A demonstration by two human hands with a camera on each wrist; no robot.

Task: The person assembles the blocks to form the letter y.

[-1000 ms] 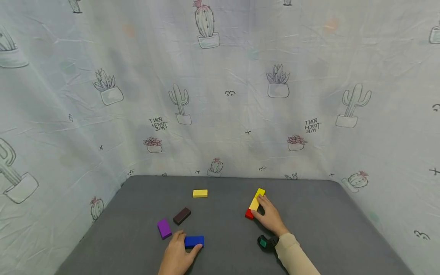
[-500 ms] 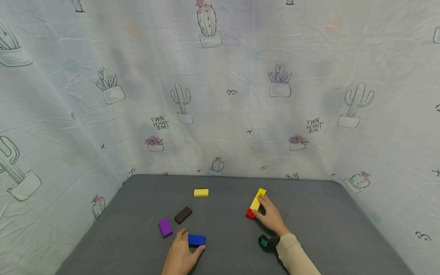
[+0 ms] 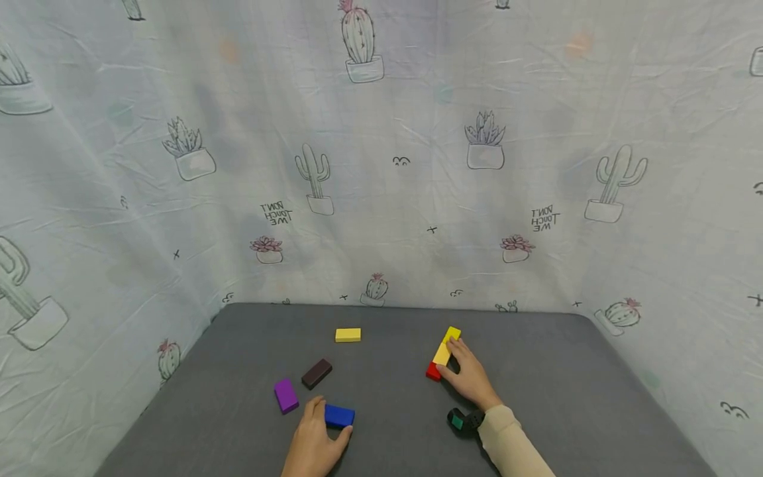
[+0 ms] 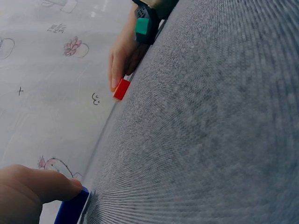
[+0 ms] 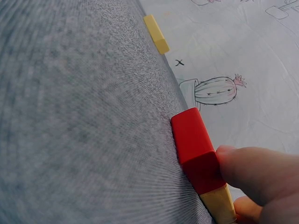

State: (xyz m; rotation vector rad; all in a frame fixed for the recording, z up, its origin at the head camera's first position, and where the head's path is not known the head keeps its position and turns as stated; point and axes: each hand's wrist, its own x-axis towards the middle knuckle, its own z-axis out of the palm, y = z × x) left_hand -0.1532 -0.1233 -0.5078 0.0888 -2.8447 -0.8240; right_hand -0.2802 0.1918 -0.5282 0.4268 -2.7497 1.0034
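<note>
The left hand's (image 3: 316, 438) fingers pinched the blue block (image 3: 341, 417). The right hand's (image 3: 469, 376) fingers lay spread along a row well right of and beyond the blue block: red block (image 3: 434, 371) nearest, golden-yellow block (image 3: 442, 354), bright yellow block (image 3: 454, 332). Left of the blue block sat the purple block (image 3: 286, 396); beyond it, the dark brown block (image 3: 316, 373); farther, the pale yellow block (image 3: 348, 335).

Passage across the worktop (image 3: 390, 391): an open lane runs between the blue block (image 3: 341, 416), held by the left fingers (image 3: 318, 406), and the red-and-yellow row (image 3: 442, 355), held by the right fingers (image 3: 459, 350). Left of this lane, the purple block (image 3: 286, 396) and brown block (image 3: 316, 374) leave a narrow gap, the lone yellow block (image 3: 348, 335) standing farther back. Patterned cloth (image 3: 381, 199) bounds the far edge.
</note>
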